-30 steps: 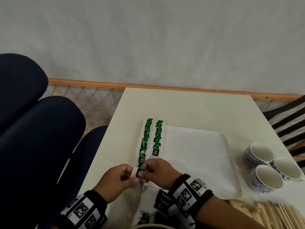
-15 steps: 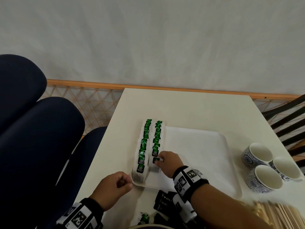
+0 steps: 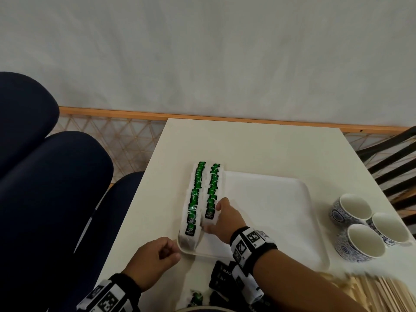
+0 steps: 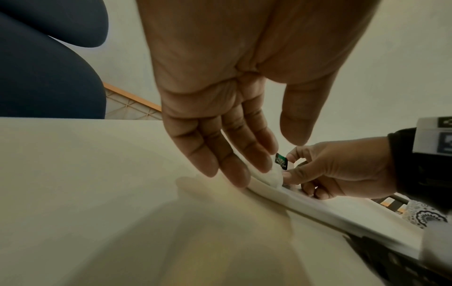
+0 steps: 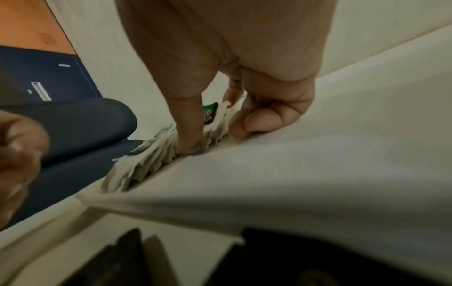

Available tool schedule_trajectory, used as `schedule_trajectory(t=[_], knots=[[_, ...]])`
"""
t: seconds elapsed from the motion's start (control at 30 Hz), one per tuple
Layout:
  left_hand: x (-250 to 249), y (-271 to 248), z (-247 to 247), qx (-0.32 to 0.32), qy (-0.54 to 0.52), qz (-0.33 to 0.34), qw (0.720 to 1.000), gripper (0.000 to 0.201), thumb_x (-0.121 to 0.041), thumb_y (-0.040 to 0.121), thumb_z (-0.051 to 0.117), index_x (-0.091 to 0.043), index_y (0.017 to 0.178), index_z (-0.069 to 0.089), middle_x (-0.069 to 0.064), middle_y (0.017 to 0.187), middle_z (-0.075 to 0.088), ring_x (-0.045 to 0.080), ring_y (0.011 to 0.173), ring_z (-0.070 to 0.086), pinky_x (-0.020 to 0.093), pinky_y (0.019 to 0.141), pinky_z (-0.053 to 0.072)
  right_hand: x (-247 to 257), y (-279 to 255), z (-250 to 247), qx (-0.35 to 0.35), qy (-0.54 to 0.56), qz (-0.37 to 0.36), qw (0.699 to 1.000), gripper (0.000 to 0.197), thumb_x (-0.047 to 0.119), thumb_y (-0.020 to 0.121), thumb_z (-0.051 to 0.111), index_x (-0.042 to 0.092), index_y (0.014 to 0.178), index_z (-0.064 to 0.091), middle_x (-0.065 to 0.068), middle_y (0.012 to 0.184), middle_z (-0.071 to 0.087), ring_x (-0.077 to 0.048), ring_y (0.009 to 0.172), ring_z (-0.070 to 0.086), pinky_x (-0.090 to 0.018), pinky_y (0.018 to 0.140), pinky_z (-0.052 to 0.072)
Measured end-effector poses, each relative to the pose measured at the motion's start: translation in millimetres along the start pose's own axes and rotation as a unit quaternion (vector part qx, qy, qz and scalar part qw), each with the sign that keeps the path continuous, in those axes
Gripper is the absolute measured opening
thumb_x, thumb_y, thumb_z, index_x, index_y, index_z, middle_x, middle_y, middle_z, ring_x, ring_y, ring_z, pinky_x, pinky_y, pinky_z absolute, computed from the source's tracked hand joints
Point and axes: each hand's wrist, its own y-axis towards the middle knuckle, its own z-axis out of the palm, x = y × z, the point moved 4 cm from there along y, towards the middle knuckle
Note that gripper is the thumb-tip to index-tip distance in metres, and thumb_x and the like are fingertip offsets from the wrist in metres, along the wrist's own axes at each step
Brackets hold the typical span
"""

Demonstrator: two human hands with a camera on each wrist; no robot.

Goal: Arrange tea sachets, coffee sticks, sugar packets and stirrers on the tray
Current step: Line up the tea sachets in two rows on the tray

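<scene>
A white tray (image 3: 270, 210) lies mid-table. Two rows of upright green tea sachets fill its left side: the left row (image 3: 194, 199) and the right row (image 3: 212, 188). My right hand (image 3: 213, 218) pinches the nearest tea sachet (image 4: 281, 161) of the right row between thumb and fingers, down on the tray floor. The sachet's green tag (image 5: 210, 114) shows between thumb and fingers in the right wrist view. My left hand (image 3: 166, 251) hovers at the tray's near left corner, fingers relaxed and holding nothing, its fingertips (image 4: 244, 174) just off the tray rim (image 4: 318, 209).
Black packets (image 3: 221, 273) and a loose green sachet (image 3: 195, 297) lie in front of the tray under my right forearm. Wooden stirrers (image 3: 382, 293) are spread at the near right. Three blue-patterned cups (image 3: 360, 226) stand right of the tray. Dark blue chairs (image 3: 56, 199) flank the table's left edge.
A second ago both hands held one sachet at the tray's near left corner. The right hand carried it to the near end of the right row; the left hand let go and stayed.
</scene>
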Motion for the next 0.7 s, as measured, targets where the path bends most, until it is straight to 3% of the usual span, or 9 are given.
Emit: schedule_trajectory(t=[0.13,0.27,0.37,0.47,0.53,0.6,0.7], knots=[[0,-1,-1,0.001,0.012,-0.006,1.000,0.007,-0.024,0.082,0.073,-0.028,0.079,0.067,-0.004,0.079,0.071,0.006,0.074,0.064,0.018,0.069,0.050,2,1,2,-0.010,-0.007,0.000,1.000,0.060,0.032,0.073,0.081,0.022,0.104,0.031,-0.002,0.102,0.055,-0.019,0.087,0.052,-0.028,0.070,0.042],[-4,-6,-1,0.007,0.044,-0.004,0.999,0.007,-0.027,0.082,0.071,-0.029,0.079,0.065,-0.005,0.079,0.069,0.000,0.072,0.061,0.015,0.068,0.049,3,-1,-2,-0.008,0.000,-0.006,1.000,0.058,0.034,0.075,0.080,0.023,0.104,0.030,-0.001,0.099,0.054,-0.018,0.085,0.050,-0.023,0.060,0.037],[-5,-13,3,0.062,0.069,-0.006,0.996,0.013,-0.035,0.077,0.075,-0.029,0.083,0.064,-0.005,0.080,0.067,0.000,0.070,0.058,0.017,0.070,0.050,9,-8,-8,-0.005,-0.004,-0.032,0.999,0.054,0.035,0.076,0.079,0.023,0.103,0.034,0.000,0.096,0.054,-0.017,0.082,0.050,-0.021,0.057,0.035],[-9,-24,14,0.164,0.151,0.001,0.975,0.032,-0.047,0.067,0.077,-0.039,0.092,0.059,-0.013,0.096,0.060,0.001,0.079,0.055,0.015,0.074,0.047,22,-21,-15,0.030,-0.058,-0.092,0.994,0.040,0.034,0.080,0.075,0.021,0.099,0.043,0.003,0.092,0.053,-0.017,0.083,0.049,-0.024,0.063,0.037],[-11,-29,23,0.205,0.215,0.031,0.954,0.035,-0.041,0.072,0.072,-0.047,0.098,0.049,-0.017,0.104,0.050,0.000,0.083,0.049,0.014,0.076,0.043,32,-30,-16,0.084,-0.108,-0.137,0.981,0.032,0.035,0.082,0.074,0.021,0.099,0.051,0.006,0.091,0.053,-0.016,0.086,0.051,-0.026,0.069,0.039],[-12,-32,32,0.209,0.263,0.062,0.940,0.039,-0.034,0.082,0.064,-0.049,0.111,0.042,-0.014,0.113,0.041,0.003,0.098,0.047,0.018,0.084,0.041,40,-42,-12,0.138,-0.168,-0.176,0.960,0.029,0.037,0.082,0.073,0.022,0.101,0.058,0.009,0.090,0.053,-0.015,0.088,0.053,-0.026,0.074,0.042],[-8,-33,47,0.197,0.333,0.089,0.918,0.056,-0.035,0.089,0.057,-0.040,0.138,0.031,-0.003,0.127,0.034,0.015,0.114,0.042,0.027,0.096,0.041,47,-61,0,0.191,-0.232,-0.210,0.930,0.033,0.039,0.080,0.075,0.022,0.105,0.063,0.010,0.090,0.053,-0.016,0.097,0.056,-0.029,0.081,0.045]])
